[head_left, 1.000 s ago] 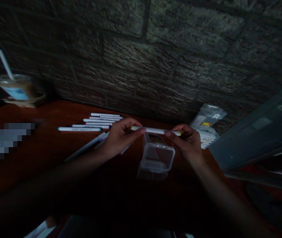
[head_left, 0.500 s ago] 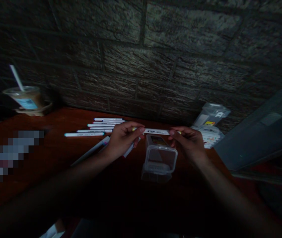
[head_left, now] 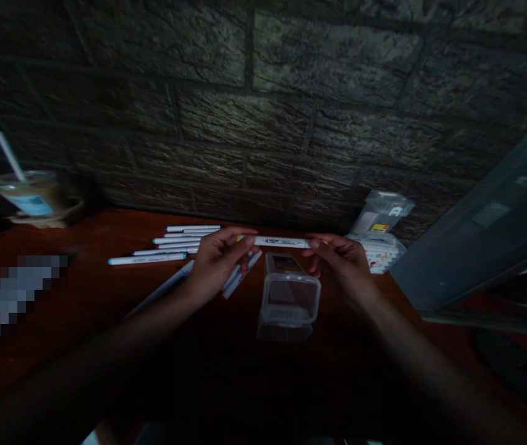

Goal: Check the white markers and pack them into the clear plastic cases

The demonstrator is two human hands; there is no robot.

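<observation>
A white marker (head_left: 282, 242) with yellow at its ends is held level between my two hands. My left hand (head_left: 219, 262) pinches its left end, and my right hand (head_left: 341, 259) pinches the right end. Just below it on the table lies a clear plastic case (head_left: 291, 296), its open side toward me. Several white markers (head_left: 147, 258) with coloured bands lie to the left, partly hidden behind my left hand. Another white marker (head_left: 240, 275) rests under my left fingers, apart from the held one.
Beyond my right hand, a second clear case (head_left: 384, 211) stands by a case filled with markers (head_left: 384, 256). A drink cup with a straw (head_left: 36, 194) sits at the far left on a holder. A stone-block wall (head_left: 245, 123) bounds the wooden table (head_left: 82, 284) at the back.
The view has shifted slightly, so the things appear a little further left. Both hands keep hold of the same marker, which has hardly moved relative to the case.
</observation>
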